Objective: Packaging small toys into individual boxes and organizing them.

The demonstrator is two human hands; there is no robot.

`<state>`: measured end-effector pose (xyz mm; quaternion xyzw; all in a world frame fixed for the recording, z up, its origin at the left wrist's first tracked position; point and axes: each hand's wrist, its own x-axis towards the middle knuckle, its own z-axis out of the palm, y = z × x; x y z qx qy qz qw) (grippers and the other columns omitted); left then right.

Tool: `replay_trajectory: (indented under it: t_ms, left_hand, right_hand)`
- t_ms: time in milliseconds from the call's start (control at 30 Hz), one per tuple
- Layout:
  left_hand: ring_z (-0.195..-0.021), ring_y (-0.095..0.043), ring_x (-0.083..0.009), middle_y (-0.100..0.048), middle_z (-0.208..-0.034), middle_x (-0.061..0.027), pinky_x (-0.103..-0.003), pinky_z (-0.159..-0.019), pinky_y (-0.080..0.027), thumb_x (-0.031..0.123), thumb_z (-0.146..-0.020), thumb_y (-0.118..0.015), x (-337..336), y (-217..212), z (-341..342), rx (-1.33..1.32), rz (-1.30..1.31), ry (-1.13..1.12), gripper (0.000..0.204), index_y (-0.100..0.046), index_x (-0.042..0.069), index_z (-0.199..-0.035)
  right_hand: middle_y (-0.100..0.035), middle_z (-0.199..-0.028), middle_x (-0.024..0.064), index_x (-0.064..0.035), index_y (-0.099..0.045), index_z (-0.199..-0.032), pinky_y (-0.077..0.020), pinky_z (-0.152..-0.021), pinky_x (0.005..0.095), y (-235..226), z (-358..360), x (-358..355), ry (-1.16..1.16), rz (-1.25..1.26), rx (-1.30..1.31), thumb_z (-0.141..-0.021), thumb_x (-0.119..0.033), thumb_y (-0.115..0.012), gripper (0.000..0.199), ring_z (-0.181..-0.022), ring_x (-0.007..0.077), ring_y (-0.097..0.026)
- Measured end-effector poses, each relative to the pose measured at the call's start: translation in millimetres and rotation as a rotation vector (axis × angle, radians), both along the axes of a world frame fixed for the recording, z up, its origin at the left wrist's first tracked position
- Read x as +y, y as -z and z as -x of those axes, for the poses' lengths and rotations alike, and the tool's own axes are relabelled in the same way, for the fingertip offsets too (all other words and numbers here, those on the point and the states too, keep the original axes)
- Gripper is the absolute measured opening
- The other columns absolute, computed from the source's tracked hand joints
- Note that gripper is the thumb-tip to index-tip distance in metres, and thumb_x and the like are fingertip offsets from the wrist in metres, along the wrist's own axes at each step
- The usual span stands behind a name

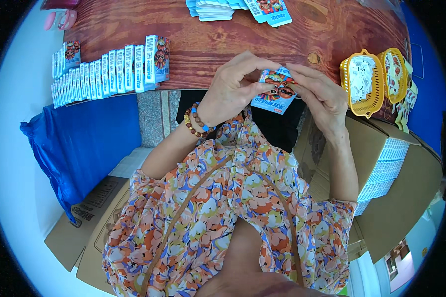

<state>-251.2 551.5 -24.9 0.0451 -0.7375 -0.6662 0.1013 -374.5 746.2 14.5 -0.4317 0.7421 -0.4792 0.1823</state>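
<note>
Between my two hands is a small light-blue printed box (274, 99) with cartoon figures on its front, held over the table's near edge. My left hand (235, 84), with beaded bracelets at the wrist, grips its left side with the thumb across the front. My right hand (322, 94) has its fingers closed on the box's upper right side. The fingertips meet near the top edge, and they partly hide it. To the left, a long row of similar upright boxes (112, 72) stands along the table's near edge.
Flat light-blue cartons (214, 11) lie stacked at the far side of the wooden table (193, 47). Two yellow baskets (362, 106) with small printed pieces stand at the right. Below them, a cardboard box (406, 173) holds stacked white-and-blue packs. Blue sheeting (91, 141) hangs at the left.
</note>
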Motion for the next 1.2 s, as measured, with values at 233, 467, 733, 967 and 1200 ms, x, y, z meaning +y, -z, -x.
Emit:
replay_trajectory:
  t_ms: [233, 467, 733, 967, 1200]
  left_hand:
    - [-0.084, -0.061, -0.0133, -0.06, -0.097, -0.0051, -0.029, -0.072, -0.052, 0.006, -0.086, -0.073, 2, -9, -1, -0.042, -0.168, -0.07, 0.033, -0.069, 0.009, -0.119]
    - [-0.082, -0.058, -0.0267, -0.057, -0.093, -0.0078, -0.037, -0.072, -0.049, 0.012, -0.08, -0.075, -4, -28, -13, 0.085, 0.32, -0.189, 0.04, -0.067, 0.012, -0.118]
    - [-0.1, -0.052, -0.0288, -0.055, -0.097, -0.006, -0.05, -0.096, -0.036, 0.014, -0.08, -0.072, -84, -65, -43, -0.196, 1.422, -0.429, 0.04, -0.066, 0.016, -0.12]
    - [-0.117, -0.047, -0.0313, -0.052, -0.121, -0.0128, -0.056, -0.103, -0.028, 0.014, -0.084, -0.072, -90, -42, -44, -0.226, 1.374, -0.465, 0.047, -0.063, 0.015, -0.13]
    - [-0.093, -0.066, -0.0259, -0.065, -0.106, -0.0157, -0.035, -0.082, -0.052, 0.014, -0.09, -0.073, -30, -59, -5, -0.141, 0.415, -0.399, 0.051, -0.054, -0.001, -0.135]
  right_hand:
    - [-0.071, -0.116, 0.0141, 0.0032, -0.072, -0.111, -0.0555, -0.087, 0.0293, 5, 2, -4, 0.001, 0.082, 0.008, -0.088, 0.005, -0.067, 0.023, -0.103, 0.0201, -0.068]
    - [-0.064, -0.128, 0.0142, 0.0028, -0.067, -0.122, -0.0501, -0.098, 0.0303, 11, 12, -8, -0.106, 0.081, -0.237, -0.089, 0.009, -0.064, 0.034, -0.117, 0.0192, -0.062]
    - [-0.057, -0.14, 0.0176, 0.0009, -0.057, -0.134, -0.0467, -0.105, 0.0375, 23, 33, -77, 0.206, -0.164, 0.363, -0.091, -0.006, -0.068, 0.045, -0.128, 0.0325, -0.056]
    - [-0.059, -0.137, 0.0183, 0.0002, -0.057, -0.134, -0.0488, -0.099, 0.0441, 62, 67, -77, 0.153, -0.232, 0.666, -0.089, -0.001, -0.064, 0.046, -0.121, 0.0373, -0.059]
    - [-0.064, -0.13, 0.0152, -0.0029, -0.063, -0.128, -0.0477, -0.103, 0.0458, 30, 32, -56, 0.244, 0.001, 0.761, -0.087, 0.001, -0.064, 0.042, -0.12, 0.0324, -0.062]
